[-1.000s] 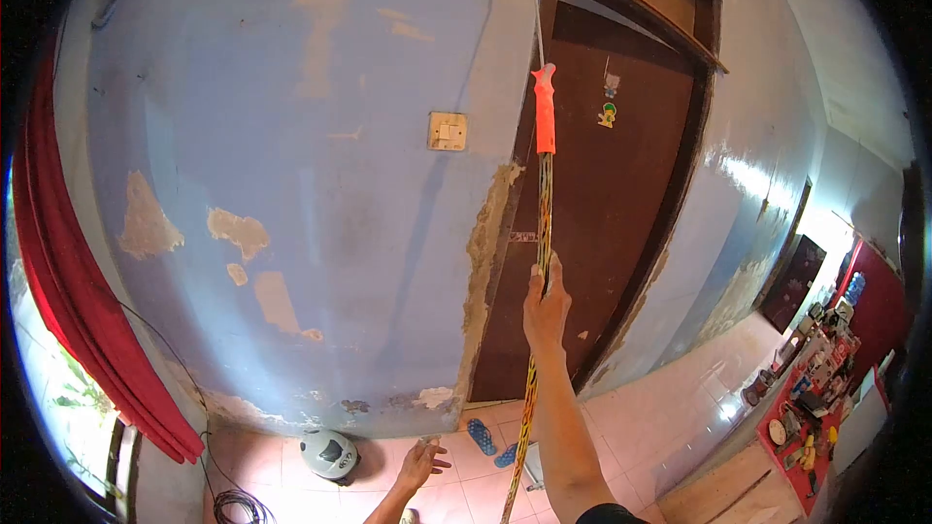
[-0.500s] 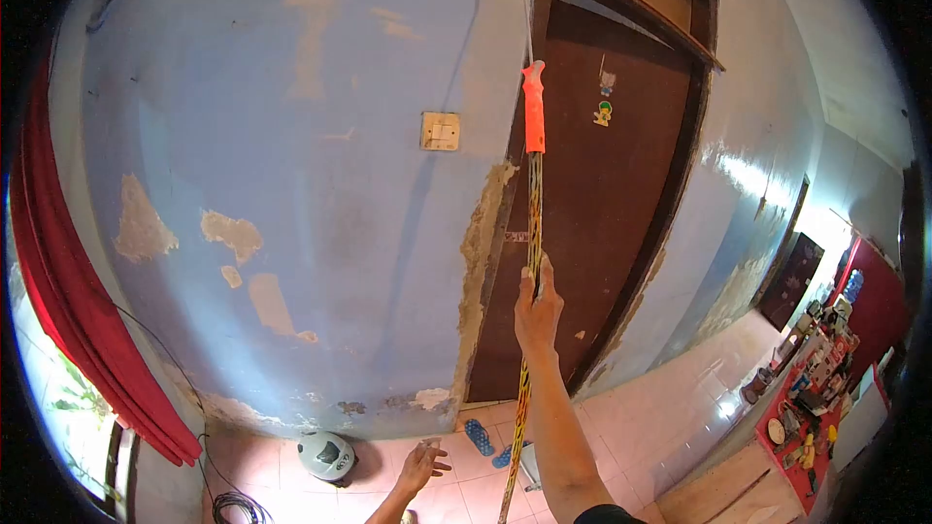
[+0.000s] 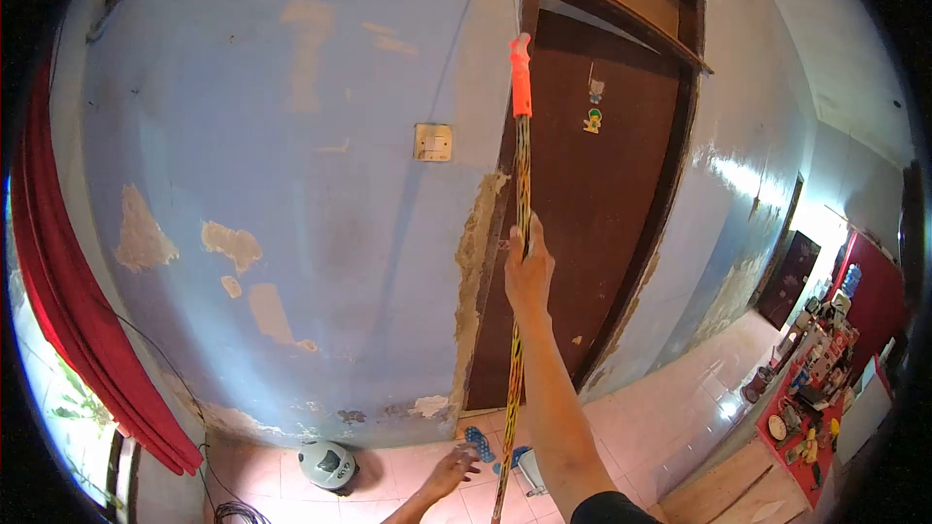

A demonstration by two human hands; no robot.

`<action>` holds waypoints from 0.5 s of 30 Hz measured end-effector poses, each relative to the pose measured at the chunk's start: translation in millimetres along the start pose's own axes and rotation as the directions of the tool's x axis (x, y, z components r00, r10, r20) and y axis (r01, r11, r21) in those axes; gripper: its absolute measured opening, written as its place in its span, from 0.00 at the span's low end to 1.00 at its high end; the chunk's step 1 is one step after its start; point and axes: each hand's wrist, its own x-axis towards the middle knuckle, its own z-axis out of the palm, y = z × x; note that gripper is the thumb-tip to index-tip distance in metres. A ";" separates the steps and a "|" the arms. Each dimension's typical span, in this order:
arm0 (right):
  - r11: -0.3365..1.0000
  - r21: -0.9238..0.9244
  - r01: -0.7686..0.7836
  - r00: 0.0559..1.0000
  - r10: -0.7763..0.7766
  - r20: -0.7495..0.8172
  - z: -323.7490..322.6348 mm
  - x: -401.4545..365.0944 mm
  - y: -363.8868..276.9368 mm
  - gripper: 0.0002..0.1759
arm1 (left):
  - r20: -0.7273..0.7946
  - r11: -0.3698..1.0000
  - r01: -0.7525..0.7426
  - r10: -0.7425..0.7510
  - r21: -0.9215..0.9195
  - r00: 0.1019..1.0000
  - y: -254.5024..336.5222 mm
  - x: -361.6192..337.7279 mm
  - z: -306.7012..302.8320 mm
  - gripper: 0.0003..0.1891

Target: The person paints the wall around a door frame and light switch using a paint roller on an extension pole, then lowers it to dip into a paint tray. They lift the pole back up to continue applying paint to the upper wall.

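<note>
A long pole (image 3: 515, 369) with a black and yellow pattern stands nearly upright in front of the brown door. Its top end is an orange handle piece (image 3: 521, 82). My right hand (image 3: 529, 267) is wrapped round the pole at about mid-height, the arm stretched out. Low down, my left hand (image 3: 456, 469) is held away from the pole with its fingers apart and nothing in it. Blue slippers (image 3: 477, 443) lie on the floor beyond that hand. A light switch (image 3: 433, 142) is on the wall left of the pole.
The brown door (image 3: 602, 194) has a wooden frame. A grey helmet (image 3: 326, 466) and a coiled black cable (image 3: 239, 512) lie on the tiles. A red curtain (image 3: 83, 330) hangs at the left. At the right, a red-topped table (image 3: 772, 424) holds several small things.
My right hand and the pole have moved up and slightly left in view. My left hand has shifted right, closer to the pole.
</note>
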 end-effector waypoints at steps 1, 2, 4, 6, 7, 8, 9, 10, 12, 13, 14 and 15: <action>0.992 -0.017 0.121 0.987 -0.123 -0.108 12.6 15.1 11.3 0.28 | 0.070 0.998 -0.020 0.017 0.051 0.997 0.7 0.5 9.3 0.27; 0.970 -0.046 0.239 0.946 -0.244 -0.212 15.7 24.2 5.1 0.28 | 0.140 0.994 -0.045 0.031 0.102 0.990 -0.6 2.7 17.8 0.26; 0.990 -0.013 0.142 0.980 -0.142 -0.142 4.8 29.1 -15.8 0.28 | 0.166 0.984 -0.140 0.120 0.112 0.979 -2.7 -0.2 32.4 0.26; 0.999 0.010 0.034 0.997 -0.034 -0.069 0.3 26.9 -20.2 0.28 | 0.216 0.880 -0.127 0.029 0.458 0.976 36.2 -14.8 46.1 0.28; 0.996 0.024 0.086 0.992 -0.083 -0.100 3.8 24.2 -8.2 0.29 | 0.241 0.840 -0.238 0.132 0.488 0.961 21.0 -9.9 42.5 0.30; 0.990 0.036 0.138 0.983 -0.133 -0.129 3.9 17.5 -3.0 0.30 | 0.242 0.841 -0.239 0.133 0.485 0.961 10.3 -5.5 41.3 0.30; 0.990 0.033 0.138 0.983 -0.133 -0.126 2.4 7.8 3.7 0.30 | 0.260 0.865 -0.199 0.082 0.461 0.962 -0.6 -1.7 40.8 0.31; 0.993 0.015 0.119 0.986 -0.116 -0.124 -1.5 -5.6 5.3 0.29 | 0.277 0.885 -0.156 0.032 0.438 0.960 -10.0 -3.0 41.3 0.31; 0.995 -0.002 0.104 0.987 -0.103 -0.123 -10.7 -25.2 2.1 0.29 | 0.284 0.861 -0.192 0.058 0.471 0.957 -25.2 -11.8 44.3 0.31; 1.000 0.002 0.020 0.998 -0.020 -0.059 -16.9 -31.8 -1.4 0.28 | 0.295 0.833 -0.231 0.086 0.503 0.952 -31.2 -13.1 46.6 0.30; 0.998 -0.001 -0.067 0.998 0.067 0.004 -21.4 -34.2 -3.2 0.28 | 0.298 0.832 -0.236 0.090 0.502 0.950 -39.9 -13.1 51.6 0.30; 0.998 -0.004 -0.067 0.998 0.067 0.000 -21.3 -31.8 -1.8 0.28 | 0.274 0.825 -0.364 0.264 0.433 0.925 -49.7 -13.7 59.0 0.25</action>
